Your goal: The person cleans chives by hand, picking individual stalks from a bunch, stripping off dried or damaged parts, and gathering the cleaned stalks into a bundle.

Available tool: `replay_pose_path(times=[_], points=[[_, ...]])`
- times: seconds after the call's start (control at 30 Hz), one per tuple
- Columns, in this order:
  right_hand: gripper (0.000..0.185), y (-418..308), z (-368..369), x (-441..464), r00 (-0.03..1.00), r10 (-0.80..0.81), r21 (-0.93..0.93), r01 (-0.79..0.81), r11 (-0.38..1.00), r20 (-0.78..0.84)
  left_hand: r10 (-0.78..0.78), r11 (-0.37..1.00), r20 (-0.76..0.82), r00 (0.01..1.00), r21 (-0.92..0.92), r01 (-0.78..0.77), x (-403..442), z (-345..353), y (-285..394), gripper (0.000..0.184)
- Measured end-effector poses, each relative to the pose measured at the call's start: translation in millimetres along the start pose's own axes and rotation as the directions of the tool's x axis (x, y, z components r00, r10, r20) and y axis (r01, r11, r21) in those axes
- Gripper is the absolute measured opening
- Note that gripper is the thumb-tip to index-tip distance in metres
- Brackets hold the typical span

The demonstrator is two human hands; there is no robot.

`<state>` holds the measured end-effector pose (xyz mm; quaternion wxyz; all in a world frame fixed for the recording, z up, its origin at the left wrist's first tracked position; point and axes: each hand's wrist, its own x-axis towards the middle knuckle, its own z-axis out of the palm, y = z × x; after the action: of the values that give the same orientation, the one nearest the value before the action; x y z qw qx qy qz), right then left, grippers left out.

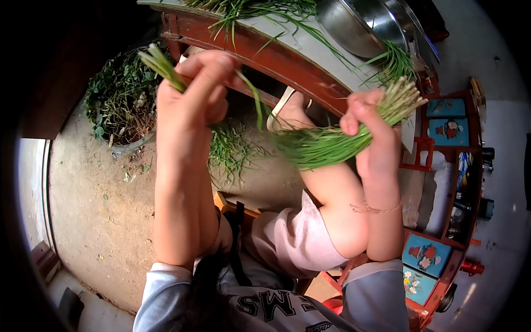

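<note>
My left hand (196,91) is raised at the left, its fingers closed round a small bunch of chives (159,65). The pale cut ends stick out above the thumb, and a single green blade (255,99) trails from the other side of the fist. In my right hand (370,113) is a thicker bunch of chives (326,146), gripped near the pale stem ends, which point up and right. Its green leaves stretch left over my leg, and their tips are blurred. The two hands are well apart.
A red-edged table (249,52) stands ahead, with more chives (265,10) and a steel basin (345,30) on it. Green scraps (235,157) litter the floor between my legs and the table. A tub of leafy plants (119,105) sits left; a painted cabinet (467,141) stands right.
</note>
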<state>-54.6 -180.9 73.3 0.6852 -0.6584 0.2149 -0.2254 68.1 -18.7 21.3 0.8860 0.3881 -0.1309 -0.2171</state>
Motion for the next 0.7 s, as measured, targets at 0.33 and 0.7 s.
replay_pose_path(times=[0.33,0.7], points=[[0.009,5,28,-14,0.955,0.137,-0.171,-0.093,0.981,0.262,-0.073,0.987,0.137,0.988,0.152,0.052,-12,21,-6,0.012],[0.012,-2,28,-14,0.971,0.122,-0.165,-0.088,0.982,0.207,-0.107,0.932,0.251,0.962,0.362,0.009,-14,24,-12,0.006]])
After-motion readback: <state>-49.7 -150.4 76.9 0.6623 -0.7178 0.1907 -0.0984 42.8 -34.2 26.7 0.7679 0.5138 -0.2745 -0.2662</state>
